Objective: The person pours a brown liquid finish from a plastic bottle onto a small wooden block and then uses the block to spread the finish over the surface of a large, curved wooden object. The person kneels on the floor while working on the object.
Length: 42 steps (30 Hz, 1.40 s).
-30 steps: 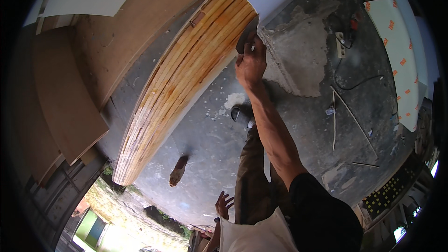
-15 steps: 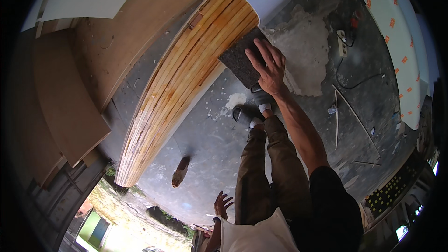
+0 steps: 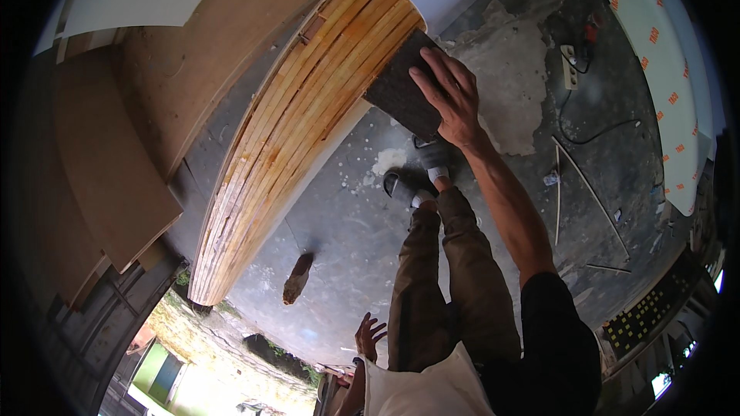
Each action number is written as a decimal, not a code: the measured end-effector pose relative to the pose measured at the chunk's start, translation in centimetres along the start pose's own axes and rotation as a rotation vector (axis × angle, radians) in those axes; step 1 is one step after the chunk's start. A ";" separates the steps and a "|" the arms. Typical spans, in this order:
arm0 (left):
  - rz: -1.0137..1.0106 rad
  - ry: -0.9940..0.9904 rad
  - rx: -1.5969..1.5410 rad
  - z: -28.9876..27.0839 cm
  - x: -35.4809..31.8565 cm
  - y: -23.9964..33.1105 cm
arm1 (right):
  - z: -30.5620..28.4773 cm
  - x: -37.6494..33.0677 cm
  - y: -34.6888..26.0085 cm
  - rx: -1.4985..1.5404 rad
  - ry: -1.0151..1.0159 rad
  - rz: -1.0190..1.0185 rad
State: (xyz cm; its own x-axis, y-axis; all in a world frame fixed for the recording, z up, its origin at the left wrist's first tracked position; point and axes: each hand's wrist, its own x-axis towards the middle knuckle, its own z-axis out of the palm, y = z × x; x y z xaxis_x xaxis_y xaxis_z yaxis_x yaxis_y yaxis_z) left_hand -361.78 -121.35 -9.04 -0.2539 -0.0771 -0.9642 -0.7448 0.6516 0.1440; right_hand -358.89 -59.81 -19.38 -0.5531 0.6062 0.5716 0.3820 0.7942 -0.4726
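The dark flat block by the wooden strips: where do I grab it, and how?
Probably by the right edge of the dark flat block, coming from the right. It's flat, so the right grip can spread over its face there. Its left side overlaps the wooden strips in view, so looks harder to reach.

Head-worn left fisheye — wide and upright, facing down from above, near the hands (image 3: 457, 108)

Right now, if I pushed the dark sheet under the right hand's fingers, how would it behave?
The dark sheet is probably light, as it looks thin. Being flat, it seems unlikely to roll. Its matte face suggests it may not be very slippery.
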 end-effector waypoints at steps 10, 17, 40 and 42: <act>0.002 0.000 -0.017 1.3 -0.1 0.2 | 0.5 0.9 1.5 -0.082 -0.083 0.004; 0.010 -0.011 -0.019 1.8 0.4 0.3 | -0.6 -1.0 1.1 -0.092 -0.121 0.050; 0.037 -0.042 -0.132 2.6 2.6 -1.3 | -3.6 12.2 -4.3 -0.257 -0.331 -0.190; 0.048 -0.047 -0.152 2.6 3.5 -1.5 | -3.2 13.6 -3.2 -0.286 -0.382 -0.256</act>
State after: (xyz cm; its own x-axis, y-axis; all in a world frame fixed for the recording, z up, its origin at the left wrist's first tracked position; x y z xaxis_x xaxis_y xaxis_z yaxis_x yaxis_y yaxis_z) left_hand -359.93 -120.63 -13.17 -0.2650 -0.0111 -0.9642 -0.8182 0.5317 0.2187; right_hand -365.28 -54.00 -7.93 -0.8645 0.3753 0.3345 0.3564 0.9268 -0.1188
